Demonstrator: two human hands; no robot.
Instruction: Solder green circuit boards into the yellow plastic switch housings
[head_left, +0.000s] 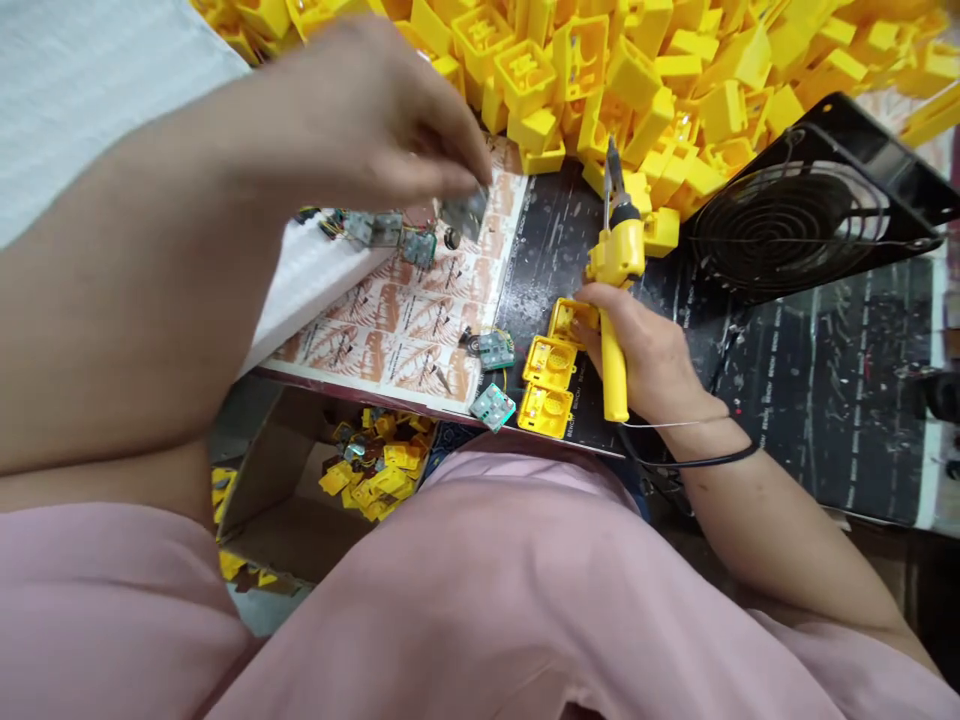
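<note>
My left hand (405, 120), blurred by motion, pinches a small circuit board (465, 213) above the patterned sheet. Loose circuit boards with wires (375, 229) lie just below and left of it. My right hand (634, 345) is wrapped round a yellow soldering gun (615, 260), its tip pointing away from me. Beside that hand, three open yellow plastic casings (546, 410) stand in a row, and its fingers reach over the farthest one. Left of the row are a circuit board with a wired round part (496, 350) and a green-edged board (493, 407).
A big heap of yellow casings (592, 60) spreads across the back. At right stands a black fan (795, 215) with a wire guard. White foam sheeting (97, 90) covers the left. Below the table edge, a cardboard box (277, 490) holds yellow pieces.
</note>
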